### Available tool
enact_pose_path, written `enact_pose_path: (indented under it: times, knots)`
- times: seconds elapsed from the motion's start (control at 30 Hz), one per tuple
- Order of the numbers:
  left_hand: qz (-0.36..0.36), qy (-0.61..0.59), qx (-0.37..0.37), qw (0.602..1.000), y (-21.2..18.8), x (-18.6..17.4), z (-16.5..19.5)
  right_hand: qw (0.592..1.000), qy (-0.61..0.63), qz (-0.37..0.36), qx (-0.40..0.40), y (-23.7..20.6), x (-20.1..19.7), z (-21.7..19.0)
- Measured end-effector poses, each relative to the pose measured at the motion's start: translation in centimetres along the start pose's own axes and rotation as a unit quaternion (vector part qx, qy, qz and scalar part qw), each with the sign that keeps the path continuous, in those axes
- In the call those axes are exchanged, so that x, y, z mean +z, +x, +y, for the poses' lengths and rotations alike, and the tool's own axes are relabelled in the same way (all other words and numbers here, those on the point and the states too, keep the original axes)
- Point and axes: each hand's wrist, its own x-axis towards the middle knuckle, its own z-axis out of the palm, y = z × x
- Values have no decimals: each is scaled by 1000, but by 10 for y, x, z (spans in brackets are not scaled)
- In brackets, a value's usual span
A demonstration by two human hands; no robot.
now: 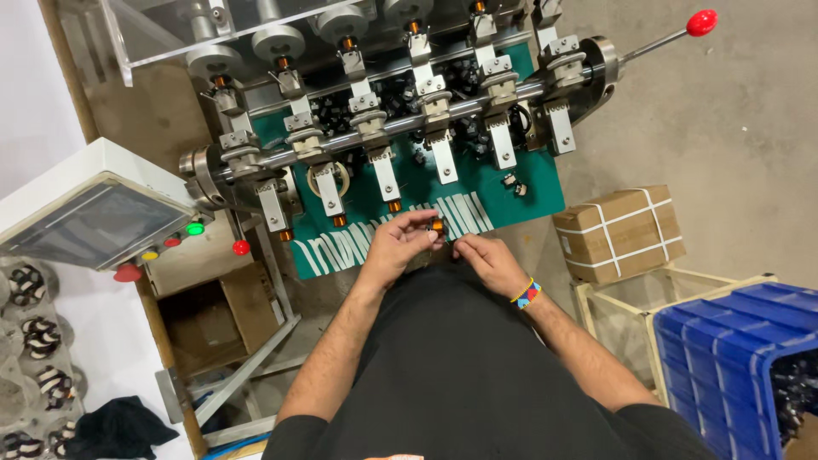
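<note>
**Small copper coil held at the edge of the winding machine**

The coil (436,226) is a small bobbin wound with orange-copper wire, dark at its ends. The left hand (394,247) pinches it in closed fingertips, just above the near edge of the green desk (511,204), probably so it sits steady and close to view. The right hand (490,260) is curled just beside it, fingertips pinched near the coil as if on a fine wire; whether it grips anything I cannot tell. Similar coils sit on the machine's spindles (394,205) behind
</note>
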Motion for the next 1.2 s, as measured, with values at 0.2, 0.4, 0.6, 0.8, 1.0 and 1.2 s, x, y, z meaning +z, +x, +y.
enact_pose_path:
  times: [0.2,0.4,0.6,0.8,1.0,1.2]
  knots:
    - [57,387,-52,919,8,40,3,990,-135,-4,-45,31,-45,-15]
    - [110,16,79,991,30,72,-24,983,-158,-7,-90,5,-64,-43]
    - [208,-15,68,976,29,91,-63,989,-83,-99,-72,1,-53,-7]
    - [281,31,113,953,15,71,-70,968,-75,-222,90,63,-63,85]
    - [269,53,100,957,-8,47,-62,947,-303,8,106,97,-72,138]
    - [239,184,88,949,-24,31,-37,941,-334,49,38,99,-45,108]
